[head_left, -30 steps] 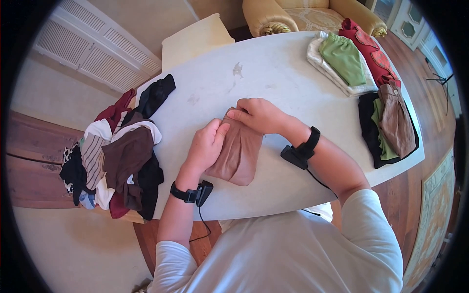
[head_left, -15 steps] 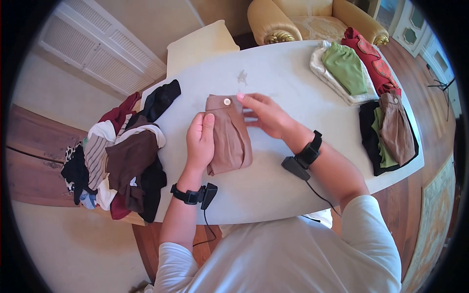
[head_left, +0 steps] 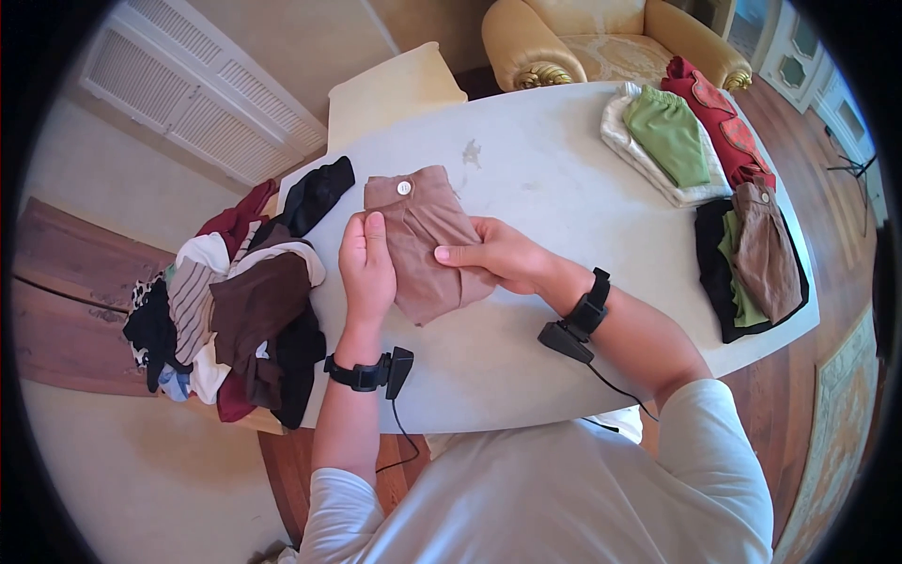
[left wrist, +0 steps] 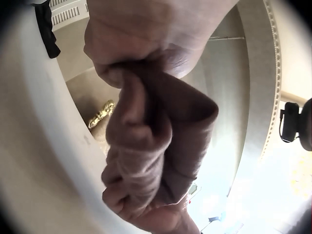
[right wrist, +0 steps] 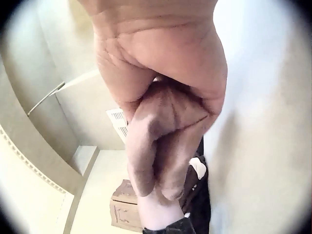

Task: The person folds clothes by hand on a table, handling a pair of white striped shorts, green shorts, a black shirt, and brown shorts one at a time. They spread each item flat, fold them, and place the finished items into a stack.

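Observation:
A folded pair of brown shorts (head_left: 427, 221) with a white button on its waistband is held up over the table, tilted in the head view. My left hand (head_left: 368, 268) grips its left edge, thumb on the front face. On the opposite edge, my right hand (head_left: 512, 256) pinches the cloth, thumb laid across the front and fingers hidden behind. The left wrist view shows the brown shorts (left wrist: 180, 112) from below as a loose fold hanging from the left palm. In the right wrist view the folded cloth (right wrist: 161, 131) sits between thumb and fingers.
A jumbled heap of clothes (head_left: 249, 301) lies at the table's left. Folded green shorts (head_left: 667, 132) on white cloth and a red folded garment (head_left: 719, 117) are at the far right. Below them lies a stack with brown shorts (head_left: 766, 244) on top. An armchair (head_left: 611, 42) stands behind the table (head_left: 526, 348).
The brown shorts have swung from upright to tilted, their waistband moving left. My right hand has gone from the waistband's top corner down to the right edge, taking hold there.

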A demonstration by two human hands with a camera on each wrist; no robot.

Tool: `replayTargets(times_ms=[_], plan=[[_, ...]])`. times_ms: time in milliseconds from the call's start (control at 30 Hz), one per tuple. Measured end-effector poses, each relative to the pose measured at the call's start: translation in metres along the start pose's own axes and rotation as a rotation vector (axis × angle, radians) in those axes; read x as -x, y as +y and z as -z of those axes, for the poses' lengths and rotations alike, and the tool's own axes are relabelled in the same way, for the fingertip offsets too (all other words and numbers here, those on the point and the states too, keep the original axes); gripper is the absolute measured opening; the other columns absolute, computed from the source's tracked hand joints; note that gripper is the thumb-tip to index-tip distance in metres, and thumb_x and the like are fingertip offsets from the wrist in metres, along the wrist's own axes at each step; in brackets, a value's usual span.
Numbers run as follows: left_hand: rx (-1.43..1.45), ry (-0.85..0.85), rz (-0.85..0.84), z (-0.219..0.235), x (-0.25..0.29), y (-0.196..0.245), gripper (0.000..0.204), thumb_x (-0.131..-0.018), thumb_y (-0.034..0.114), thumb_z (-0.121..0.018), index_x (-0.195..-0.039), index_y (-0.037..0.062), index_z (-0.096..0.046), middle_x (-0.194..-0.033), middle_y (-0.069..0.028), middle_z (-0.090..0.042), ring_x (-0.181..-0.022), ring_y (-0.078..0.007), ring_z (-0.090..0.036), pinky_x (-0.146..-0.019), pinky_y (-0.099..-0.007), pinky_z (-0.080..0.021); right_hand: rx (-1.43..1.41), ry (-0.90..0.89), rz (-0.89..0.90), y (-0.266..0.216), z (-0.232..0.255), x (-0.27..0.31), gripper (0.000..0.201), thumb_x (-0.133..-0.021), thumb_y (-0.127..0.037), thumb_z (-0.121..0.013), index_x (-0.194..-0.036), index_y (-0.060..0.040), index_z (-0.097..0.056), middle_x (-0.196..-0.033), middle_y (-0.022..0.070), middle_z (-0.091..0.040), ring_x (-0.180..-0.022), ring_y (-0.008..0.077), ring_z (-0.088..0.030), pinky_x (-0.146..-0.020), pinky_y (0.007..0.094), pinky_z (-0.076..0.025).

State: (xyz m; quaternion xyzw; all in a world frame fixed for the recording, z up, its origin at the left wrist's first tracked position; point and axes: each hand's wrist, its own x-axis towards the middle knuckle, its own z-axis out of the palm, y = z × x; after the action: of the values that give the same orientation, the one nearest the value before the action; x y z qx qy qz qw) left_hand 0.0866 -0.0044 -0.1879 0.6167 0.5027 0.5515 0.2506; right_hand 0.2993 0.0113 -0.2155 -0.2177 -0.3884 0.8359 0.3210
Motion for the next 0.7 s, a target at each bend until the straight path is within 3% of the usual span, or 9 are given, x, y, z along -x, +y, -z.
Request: replayTargets(times_ms=[133,233,300,333,433,533,633,700], plan=[[-0.083,-0.009,0.077,0.009,-0.003,-0.015,0.035,-0.115,0.029,-0.049,-0.099,0.0004,-0.061,-0.083,-0.0024,-0.061,-0.079,-0.0087,-0.051,-0.075,-0.0293,-0.047,0.073,-0.039,-0.029,0.006,0.010,-0.001,0.061,-0.090,-0.021,-0.088,-0.138,0.0013,-0.058,-0.129,0.0090,-0.067,-0.112,0.0152,-0.067,-0.087,0.0307,-0.057],[-0.173,-0.044,0.173,0.012,0.002,-0.046,0.038,-0.114,0.032,-0.050,-0.096,0.0006,-0.059,-0.078,-0.0052,-0.058,-0.075,-0.0112,-0.050,-0.072,-0.0320,-0.047,0.395,0.068,0.016,0.004,0.021,-0.004,0.059,-0.093,-0.029,-0.084,-0.135,0.0031,-0.059,-0.119,0.0109,-0.071,-0.109,0.0183,-0.069,-0.087,0.0331,-0.057],[-0.198,-0.079,0.219,0.013,0.006,-0.076,0.039,-0.114,0.034,-0.051,-0.095,0.0006,-0.058,-0.075,-0.0075,-0.056,-0.072,-0.0134,-0.049,-0.071,-0.0336,-0.047,0.796,0.151,-0.066,-0.014,0.014,0.002,0.058,-0.095,-0.034,-0.080,-0.134,0.0043,-0.061,-0.117,0.0147,-0.073,-0.109,0.0220,-0.070,-0.088,0.0351,-0.058],[-0.256,-0.075,0.212,0.012,0.006,-0.075,0.040,-0.113,0.036,-0.051,-0.095,0.0005,-0.059,-0.073,-0.0113,-0.058,-0.069,-0.0212,-0.056,-0.070,-0.0371,-0.049,0.998,0.191,-0.108,-0.023,0.009,0.006,0.058,-0.096,-0.036,-0.079,-0.133,0.0049,-0.062,-0.115,0.0166,-0.074,-0.110,0.0239,-0.071,-0.089,0.0360,-0.058],[-0.395,-0.154,0.296,0.017,0.007,-0.066,0.033,-0.110,0.032,-0.056,-0.102,0.0010,-0.061,-0.085,-0.0159,-0.066,-0.080,-0.0312,-0.065,-0.077,-0.0421,-0.051,1.256,0.186,-0.009,-0.034,0.008,0.017,0.053,-0.094,-0.038,-0.077,-0.124,0.0043,-0.066,-0.106,0.0193,-0.075,-0.101,0.0305,-0.074,-0.085,0.0386,-0.058],[-0.633,-0.136,0.079,0.023,0.014,-0.039,0.030,-0.104,0.028,-0.065,-0.117,0.0009,-0.061,-0.108,-0.0203,-0.069,-0.102,-0.0379,-0.067,-0.089,-0.0460,-0.052,1.469,0.195,0.081,-0.043,0.004,0.027,0.045,-0.089,-0.031,-0.080,-0.117,0.0020,-0.067,-0.107,0.0181,-0.075,-0.096,0.0348,-0.072,-0.083,0.0413,-0.057],[-0.681,-0.118,-0.174,0.030,0.020,-0.012,0.052,-0.098,0.025,-0.074,-0.139,0.0000,-0.056,-0.135,-0.0239,-0.063,-0.129,-0.0384,-0.060,-0.108,-0.0445,-0.049,1.560,0.051,0.088,-0.056,-0.009,0.039,0.037,-0.083,-0.024,-0.079,-0.108,0.0009,-0.067,-0.099,0.0201,-0.074,-0.097,0.0383,-0.071,-0.087,0.0456,-0.056],[-0.657,-0.342,-0.269,0.030,0.029,0.005,0.063,-0.095,0.027,-0.077,-0.145,-0.0002,-0.052,-0.146,-0.0251,-0.055,-0.139,-0.0423,-0.051,-0.115,-0.0490,-0.042,1.618,0.014,0.163,-0.045,-0.008,0.038,0.030,-0.081,-0.018,-0.077,-0.102,0.0002,-0.066,-0.095,0.0194,-0.073,-0.095,0.0381,-0.071,-0.084,0.0456,-0.057]])
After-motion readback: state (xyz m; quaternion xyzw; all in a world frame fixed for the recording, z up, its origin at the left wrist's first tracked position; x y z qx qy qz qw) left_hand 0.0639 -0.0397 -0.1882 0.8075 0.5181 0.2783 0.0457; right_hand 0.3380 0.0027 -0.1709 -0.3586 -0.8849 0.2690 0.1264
